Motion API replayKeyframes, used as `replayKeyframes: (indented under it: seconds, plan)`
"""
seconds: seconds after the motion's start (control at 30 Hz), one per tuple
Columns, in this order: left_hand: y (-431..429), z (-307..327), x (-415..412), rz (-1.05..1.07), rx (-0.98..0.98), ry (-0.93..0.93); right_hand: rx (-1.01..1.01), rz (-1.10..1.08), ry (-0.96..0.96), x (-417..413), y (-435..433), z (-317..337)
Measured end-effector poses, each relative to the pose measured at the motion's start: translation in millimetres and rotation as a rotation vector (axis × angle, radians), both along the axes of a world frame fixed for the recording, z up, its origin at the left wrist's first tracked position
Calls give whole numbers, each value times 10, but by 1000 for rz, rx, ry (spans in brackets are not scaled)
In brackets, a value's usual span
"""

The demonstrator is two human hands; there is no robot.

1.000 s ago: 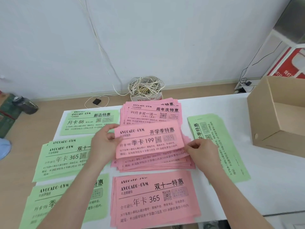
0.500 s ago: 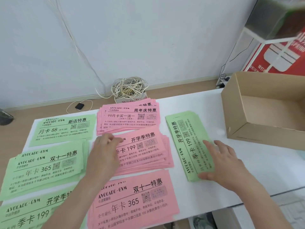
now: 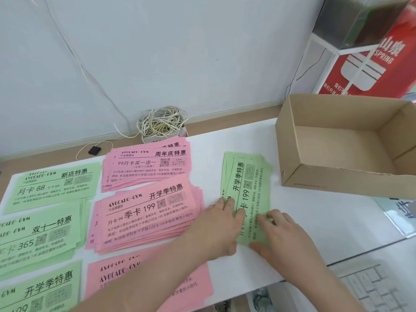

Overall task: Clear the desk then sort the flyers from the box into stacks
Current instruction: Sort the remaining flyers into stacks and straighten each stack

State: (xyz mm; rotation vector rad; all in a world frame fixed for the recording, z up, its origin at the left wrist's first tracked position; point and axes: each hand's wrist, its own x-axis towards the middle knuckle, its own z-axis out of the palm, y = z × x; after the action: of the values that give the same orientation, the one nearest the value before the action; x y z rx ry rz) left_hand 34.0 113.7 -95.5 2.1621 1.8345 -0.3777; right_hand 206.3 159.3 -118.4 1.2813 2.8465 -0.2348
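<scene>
Head view: the green stack (image 3: 247, 181), turned lengthwise and headed "季卡 199", sheets unevenly fanned, lies on the desk (image 3: 315, 221) near its front edge, between a pink stack (image 3: 146, 212) and the box (image 3: 337, 176) at the right edge. Its near end is hidden under 2 hands. Stacks at the left edge are cut off. The left hand (image 3: 216, 230) and right hand (image 3: 286, 239) press flat on it, fingers straight, gripping nothing.

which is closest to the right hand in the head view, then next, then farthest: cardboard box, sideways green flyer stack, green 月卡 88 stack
1. sideways green flyer stack: under the right hand, touching it.
2. cardboard box: just beyond the hand, on the right of the desk.
3. green 月卡 88 stack: far left of the desk.
</scene>
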Motion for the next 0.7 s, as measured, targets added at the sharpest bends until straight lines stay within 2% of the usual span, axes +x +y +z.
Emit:
replayKeyframes:
  seconds: [0.13, 0.2, 0.23, 0.3, 0.4, 0.47, 0.6, 0.7]
  plan:
    - [89, -25, -131, -102, 44, 42, 10, 31, 75, 40, -20, -49]
    - [123, -41, -167, -119, 84, 17, -94, -36, 144, 49, -6, -14]
    - [136, -43, -182, -101, 100, -21, -210, -119, 219, 51, 15, 24]
    - [150, -53, -214, -45, 125, -108, -467, -347, 459, 43, 76, 86]
    - [132, -77, -250, 10, 152, -213, -802, -691, 933, -3, 219, 94]
    - [111, -57, -251, 31, 145, -254, -977, -835, 1143, -76, 262, 102]
    - [109, 61, -229, 97, 80, -314, -1002, -905, 1284, -218, 300, 160]
    - [142, 122, -237, 304, 36, -413, -867, -823, 1177, -222, 321, 189]
